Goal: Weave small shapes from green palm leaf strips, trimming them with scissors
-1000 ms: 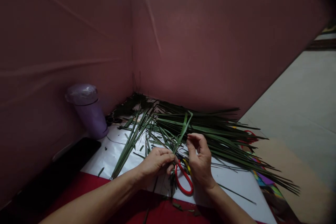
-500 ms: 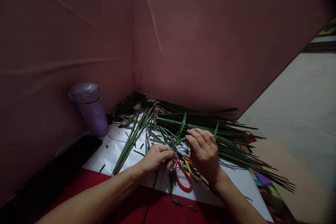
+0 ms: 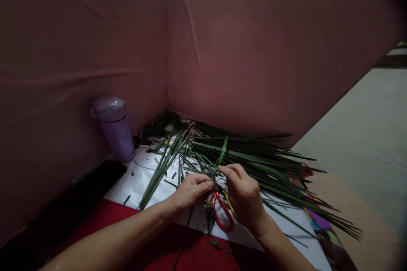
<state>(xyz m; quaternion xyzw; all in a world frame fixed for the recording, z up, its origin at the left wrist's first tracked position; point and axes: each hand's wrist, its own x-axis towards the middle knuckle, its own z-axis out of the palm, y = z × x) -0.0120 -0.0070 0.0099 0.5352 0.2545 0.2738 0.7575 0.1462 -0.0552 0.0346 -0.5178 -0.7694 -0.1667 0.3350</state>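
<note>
My left hand (image 3: 190, 191) is closed in a pinch on a folded green leaf strip (image 3: 221, 155) whose free end sticks up and away from me. My right hand (image 3: 244, 197) pinches the same strip just to the right, fingertips meeting the left thumb. Under both hands lie scissors with red and yellow handles (image 3: 222, 216). A large pile of long green leaves (image 3: 263, 165) spreads across the white sheet (image 3: 144, 175) behind and to the right of my hands.
A purple lidded container (image 3: 114, 129) stands at the left by the pink cloth-covered wall (image 3: 254, 59). A black flat object (image 3: 82, 190) lies at the left. Red cloth (image 3: 190, 254) covers the near edge; colourful paper (image 3: 321, 224) shows at the right.
My right hand moved left and down, closing onto the strip beside the left fingers. The strip's loop has been drawn smaller. The view shifted slightly left.
</note>
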